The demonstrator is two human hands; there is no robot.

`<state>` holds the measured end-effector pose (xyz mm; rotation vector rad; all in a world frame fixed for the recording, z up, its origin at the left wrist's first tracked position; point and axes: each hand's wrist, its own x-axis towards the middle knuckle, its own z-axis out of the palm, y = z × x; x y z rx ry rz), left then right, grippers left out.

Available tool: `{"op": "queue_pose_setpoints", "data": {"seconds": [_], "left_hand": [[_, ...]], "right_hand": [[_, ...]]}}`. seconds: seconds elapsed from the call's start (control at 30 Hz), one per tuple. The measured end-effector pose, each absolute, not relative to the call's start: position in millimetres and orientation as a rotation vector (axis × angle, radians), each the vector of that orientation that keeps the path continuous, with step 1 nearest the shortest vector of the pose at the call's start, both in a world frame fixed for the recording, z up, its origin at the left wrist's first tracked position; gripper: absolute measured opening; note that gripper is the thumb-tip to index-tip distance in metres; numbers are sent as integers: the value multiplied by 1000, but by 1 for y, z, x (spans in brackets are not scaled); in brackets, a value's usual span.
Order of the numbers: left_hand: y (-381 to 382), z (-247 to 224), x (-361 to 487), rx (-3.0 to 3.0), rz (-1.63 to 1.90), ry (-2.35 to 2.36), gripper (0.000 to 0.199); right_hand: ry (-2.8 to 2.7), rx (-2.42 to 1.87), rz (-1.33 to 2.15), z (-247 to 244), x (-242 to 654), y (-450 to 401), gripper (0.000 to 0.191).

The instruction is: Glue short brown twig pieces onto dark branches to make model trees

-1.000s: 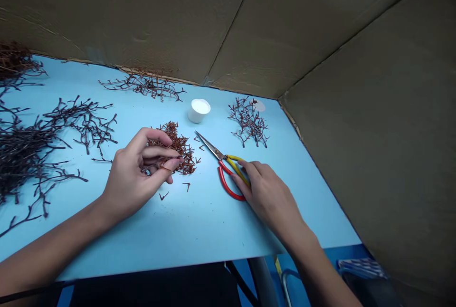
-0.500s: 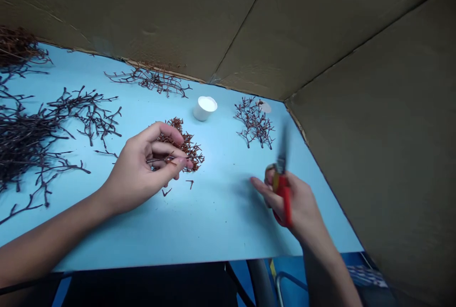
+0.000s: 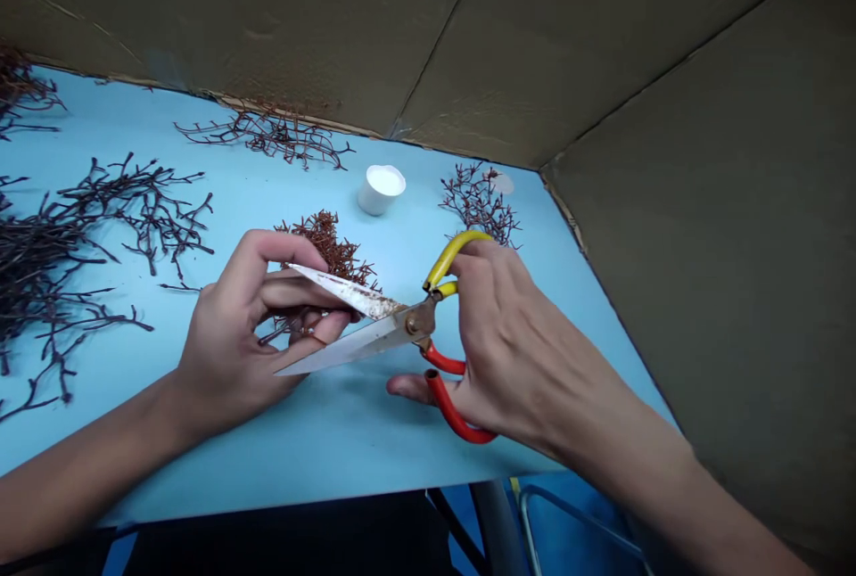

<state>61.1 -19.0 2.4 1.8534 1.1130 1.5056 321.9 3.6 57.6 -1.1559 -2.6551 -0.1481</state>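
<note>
My left hand [image 3: 231, 326] is closed in a pinch on a thin dark twig [image 3: 269, 335], most of which is hidden by the fingers and the blades. My right hand [image 3: 512, 349] grips scissors [image 3: 411, 322] with one yellow and one red handle. Their blades are spread apart and point left, crossing in front of the left fingers. Just behind the left hand lies a small heap of short reddish-brown twig pieces [image 3: 334, 246] on the light blue table [image 3: 374, 433].
A white cup [image 3: 381, 193] with white contents stands behind the heap. Dark branching twigs [image 3: 40, 246] cover the left side. Thinner twigs [image 3: 274, 137] lie along the back, and a small cluster [image 3: 474, 197] sits back right. Cardboard walls [image 3: 281, 14] enclose the back and right.
My right hand has brought the scissors left from the table's right side to the left hand. The blades, blurred and upright before, now lie open across the left fingers.
</note>
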Motion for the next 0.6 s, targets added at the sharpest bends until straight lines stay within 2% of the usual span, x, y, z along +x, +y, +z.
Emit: {"op": "queue_pose_setpoints", "data": {"seconds": [0.13, 0.33, 0.6], "left_hand": [[-21, 5, 57, 2147, 1586, 1175, 14], [-20, 4, 57, 2208, 1612, 1172, 21], [-23, 3, 60, 2228, 1600, 1205, 16]], "right_hand": [[-2655, -1083, -252, 60, 326, 13, 74], [-2675, -1049, -370, 60, 329, 16, 70], [-2750, -1058, -483, 65, 328, 10, 62]]}}
